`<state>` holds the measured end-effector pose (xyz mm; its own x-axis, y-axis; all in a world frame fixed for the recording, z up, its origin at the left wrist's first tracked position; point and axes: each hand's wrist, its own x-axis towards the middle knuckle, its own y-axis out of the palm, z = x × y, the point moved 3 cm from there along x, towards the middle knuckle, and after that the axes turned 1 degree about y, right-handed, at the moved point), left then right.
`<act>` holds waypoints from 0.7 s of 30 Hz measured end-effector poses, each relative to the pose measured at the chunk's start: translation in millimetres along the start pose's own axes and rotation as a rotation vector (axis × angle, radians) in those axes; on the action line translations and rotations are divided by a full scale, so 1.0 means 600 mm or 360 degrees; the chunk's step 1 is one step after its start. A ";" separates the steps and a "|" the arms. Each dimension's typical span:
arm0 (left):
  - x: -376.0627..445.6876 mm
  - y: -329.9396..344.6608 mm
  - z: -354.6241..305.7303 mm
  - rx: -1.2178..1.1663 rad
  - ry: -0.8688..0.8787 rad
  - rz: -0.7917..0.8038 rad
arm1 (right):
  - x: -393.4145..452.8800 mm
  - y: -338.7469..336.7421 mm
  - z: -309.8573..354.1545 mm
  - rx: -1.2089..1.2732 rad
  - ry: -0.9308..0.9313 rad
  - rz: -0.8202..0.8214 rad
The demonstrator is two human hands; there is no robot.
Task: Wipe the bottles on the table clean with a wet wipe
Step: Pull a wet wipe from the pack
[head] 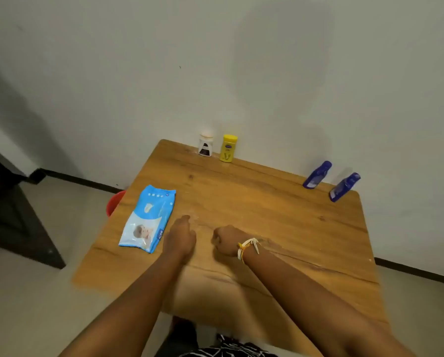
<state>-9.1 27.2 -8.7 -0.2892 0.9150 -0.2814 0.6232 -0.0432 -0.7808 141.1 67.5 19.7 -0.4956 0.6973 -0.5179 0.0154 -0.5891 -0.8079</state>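
Observation:
A blue pack of wet wipes lies flat on the left of the wooden table. At the far edge by the wall stand a white bottle with a dark label and a yellow bottle. Two blue bottles stand at the far right edge. My left hand rests on the table just right of the pack, fingers curled, holding nothing. My right hand is a loose fist beside it, with a string band on the wrist, and nothing shows in it.
A red bucket stands on the floor behind the table's left edge. Dark furniture fills the left side. The white wall runs directly behind the table.

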 end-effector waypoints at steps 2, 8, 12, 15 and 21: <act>0.022 -0.023 0.031 0.0034 -0.0102 -0.0090 | 0.033 -0.006 0.032 0.0052 0.0006 -0.0006; 0.071 -0.058 0.121 0.0287 -0.0168 -0.0336 | 0.134 -0.009 0.116 0.0206 0.0007 -0.0075; 0.099 -0.062 0.172 0.0322 -0.0263 -0.0340 | 0.196 -0.020 0.167 0.0274 -0.0018 -0.0123; 0.119 -0.056 0.198 0.0181 -0.0300 -0.0255 | 0.236 -0.028 0.196 0.0292 -0.0024 -0.0171; 0.130 -0.046 0.231 -0.0096 -0.0145 -0.0329 | 0.283 -0.028 0.230 0.0262 -0.0016 -0.0217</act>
<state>-149.6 44.0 -86.5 -0.4779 0.8618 -0.1702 0.5852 0.1679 -0.7933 -63.5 139.6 -15.8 -0.4920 0.7715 -0.4034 -0.1942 -0.5489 -0.8130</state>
